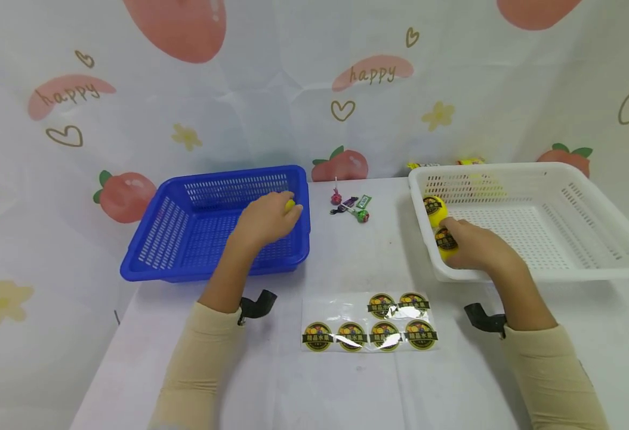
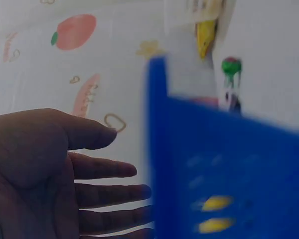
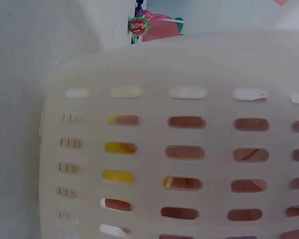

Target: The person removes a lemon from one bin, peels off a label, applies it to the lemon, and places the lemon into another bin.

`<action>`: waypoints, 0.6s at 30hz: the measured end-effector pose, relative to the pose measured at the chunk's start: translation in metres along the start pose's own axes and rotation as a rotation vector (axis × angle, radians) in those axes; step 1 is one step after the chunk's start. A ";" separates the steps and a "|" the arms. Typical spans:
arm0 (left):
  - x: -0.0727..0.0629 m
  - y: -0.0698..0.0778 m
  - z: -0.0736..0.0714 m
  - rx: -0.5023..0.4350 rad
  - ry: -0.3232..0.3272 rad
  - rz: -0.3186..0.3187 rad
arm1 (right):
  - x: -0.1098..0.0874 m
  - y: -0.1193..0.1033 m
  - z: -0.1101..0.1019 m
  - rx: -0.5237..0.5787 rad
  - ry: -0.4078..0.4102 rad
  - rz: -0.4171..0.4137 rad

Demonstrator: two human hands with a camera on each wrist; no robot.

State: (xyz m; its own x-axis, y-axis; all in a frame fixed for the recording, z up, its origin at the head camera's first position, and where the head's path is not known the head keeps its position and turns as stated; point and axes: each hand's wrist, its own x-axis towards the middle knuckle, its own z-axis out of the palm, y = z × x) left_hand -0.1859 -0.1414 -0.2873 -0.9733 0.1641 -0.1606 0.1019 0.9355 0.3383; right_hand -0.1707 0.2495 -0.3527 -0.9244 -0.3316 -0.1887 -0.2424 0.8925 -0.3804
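My left hand [image 1: 268, 220] reaches into the blue basket [image 1: 220, 174] near its right wall, beside a small visible patch of a yellow ball [image 1: 290, 205]. In the left wrist view its fingers [image 2: 109, 194] look straight, with the thumb apart; yellow shows through the basket's slots. Inside the white basket [image 1: 513, 275], my right hand [image 1: 475, 246] holds a yellow ball [image 1: 446, 240] bearing a round black label, by the left wall. A second labelled yellow ball [image 1: 435, 210] lies just behind it. The basket wall hides most of the right hand in the right wrist view.
A clear sheet [image 1: 336, 307] with several round black-and-gold stickers lies between the arms on the white table. Small wrapped candies and lollipops [image 1: 363, 215] lie between the baskets. Yellow packets [image 1: 471, 161] stand behind the white basket, before a printed backdrop.
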 end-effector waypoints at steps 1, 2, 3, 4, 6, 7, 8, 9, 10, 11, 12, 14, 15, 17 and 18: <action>0.003 -0.001 -0.009 0.022 -0.007 0.009 | 0.000 0.000 0.000 0.001 -0.001 -0.010; 0.007 -0.001 -0.017 0.044 -0.016 0.018 | 0.001 0.001 0.001 0.004 0.000 -0.019; 0.012 -0.002 -0.025 0.065 -0.029 0.025 | 0.001 0.001 0.001 0.006 0.000 -0.028; 0.018 -0.004 -0.031 0.085 -0.041 0.031 | 0.001 0.001 0.001 0.010 -0.002 -0.033; 0.031 -0.007 -0.041 0.126 -0.076 0.049 | 0.001 0.001 0.000 0.018 -0.007 -0.043; 0.038 -0.009 -0.044 0.136 -0.097 0.053 | 0.002 0.001 0.000 0.022 -0.010 -0.044; 0.045 -0.011 -0.046 0.146 -0.118 0.057 | 0.002 0.001 0.000 0.027 -0.013 -0.042; 0.052 -0.014 -0.047 0.145 -0.138 0.064 | 0.002 0.001 -0.001 0.032 -0.016 -0.040; 0.058 -0.016 -0.047 0.140 -0.157 0.070 | 0.002 0.001 -0.001 0.039 -0.019 -0.037; 0.064 -0.019 -0.046 0.132 -0.179 0.070 | 0.002 0.001 -0.001 0.047 -0.021 -0.033; 0.070 -0.021 -0.045 0.120 -0.200 0.065 | 0.002 0.001 -0.001 0.057 -0.022 -0.030; 0.079 -0.026 -0.040 0.102 -0.247 0.036 | 0.001 0.001 -0.002 0.074 -0.023 -0.024; 0.083 -0.028 -0.038 0.093 -0.269 0.013 | 0.000 0.000 -0.002 0.085 -0.024 -0.021; 0.089 -0.031 -0.033 0.086 -0.315 -0.040 | -0.003 -0.001 -0.003 0.093 -0.022 -0.010; 0.091 -0.032 -0.031 0.092 -0.336 -0.063 | -0.005 -0.001 -0.004 0.084 -0.020 -0.002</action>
State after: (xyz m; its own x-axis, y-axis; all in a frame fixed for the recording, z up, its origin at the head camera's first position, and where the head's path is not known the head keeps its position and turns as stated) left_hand -0.2836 -0.1659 -0.2840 -0.8579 0.1849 -0.4795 0.0770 0.9687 0.2358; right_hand -0.1666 0.2511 -0.3475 -0.9176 -0.3402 -0.2055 -0.2181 0.8633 -0.4552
